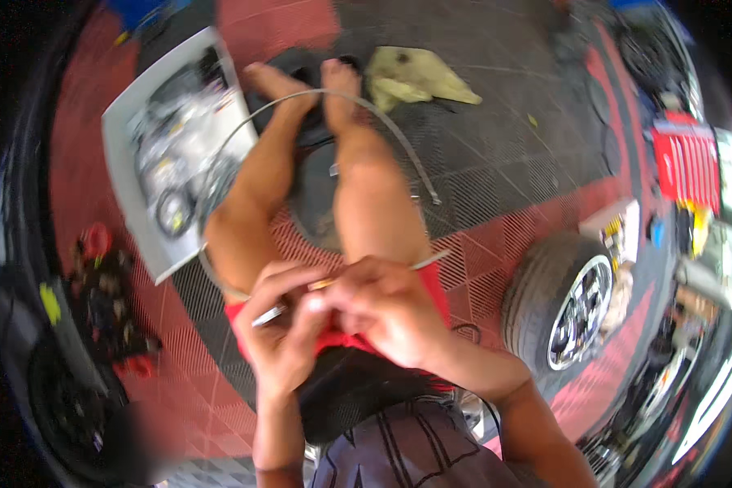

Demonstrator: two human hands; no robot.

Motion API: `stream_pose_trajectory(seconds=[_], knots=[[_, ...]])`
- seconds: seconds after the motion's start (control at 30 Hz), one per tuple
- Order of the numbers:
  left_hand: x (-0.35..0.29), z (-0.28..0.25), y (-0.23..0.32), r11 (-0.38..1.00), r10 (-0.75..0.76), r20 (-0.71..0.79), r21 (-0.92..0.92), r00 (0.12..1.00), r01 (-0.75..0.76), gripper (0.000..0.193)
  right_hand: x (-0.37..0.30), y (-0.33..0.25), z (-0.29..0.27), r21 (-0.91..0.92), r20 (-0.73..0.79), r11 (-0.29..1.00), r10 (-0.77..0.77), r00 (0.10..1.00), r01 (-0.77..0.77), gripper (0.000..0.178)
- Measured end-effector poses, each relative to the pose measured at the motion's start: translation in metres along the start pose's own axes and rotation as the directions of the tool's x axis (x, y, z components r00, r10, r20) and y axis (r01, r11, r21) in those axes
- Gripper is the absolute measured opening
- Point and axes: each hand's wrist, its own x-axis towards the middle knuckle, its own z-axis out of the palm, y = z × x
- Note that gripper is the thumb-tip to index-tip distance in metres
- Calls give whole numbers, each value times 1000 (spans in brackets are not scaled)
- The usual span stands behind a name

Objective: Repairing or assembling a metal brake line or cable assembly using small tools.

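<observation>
Beneath us spreads the floor [500, 167], its tiles red and black. At 10 o'clock we see a white open bin [120, 175], set at a slant and filled with clear plastic bags and dark parts. Our 2 bare legs [376, 191] reach up toward 12 o'clock, the left knee just beside the bin. Between 3 and 4 o'clock a wheel [557, 301] with its tyre stands on the tiles, its silver rim facing right; farther out, between 2 and 3 o'clock, is a red drawer chest [687, 163]. A crumpled pale yellow cloth [419, 77] lies between 12 and 1 o'clock, near our right foot. A thin pale hose [399, 132] arcs over both shins, 1 end hanging past the right leg. Between 6 and 7 o'clock, above our lap, the left hand [283, 325] and the right hand [386, 309] meet, and the fingers of both are pinching a small gold-coloured piece [321, 285], held where the fingertips come together. Within the left hand's curl a silver-coloured piece [269, 315] also shows, too blurred for us to identify.
</observation>
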Motion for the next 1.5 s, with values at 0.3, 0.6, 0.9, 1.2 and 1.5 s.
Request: stream_pose_trajectory(seconds=[0.3,0.6,0.9,1.2,1.5], knots=[[-1,-6,-10,969,-116,16,-216,993,117,26,-6,4,-16,-189,168,953,-208,964,238,13],[13,-13,-11,912,-148,126,-367,981,185,29,-22,-27,-35,-370,332,847,-262,906,381,13],[22,-13,-1,893,-182,166,-384,969,234,26,-20,-39,-55,-390,450,769,-320,834,506,13],[30,3,-2,929,-227,75,-282,971,239,28,-19,-46,-81,-410,494,744,-305,814,528,13],[27,8,-1,990,-138,168,51,976,131,30,-24,-45,-80,-353,523,758,-325,788,548,17]])
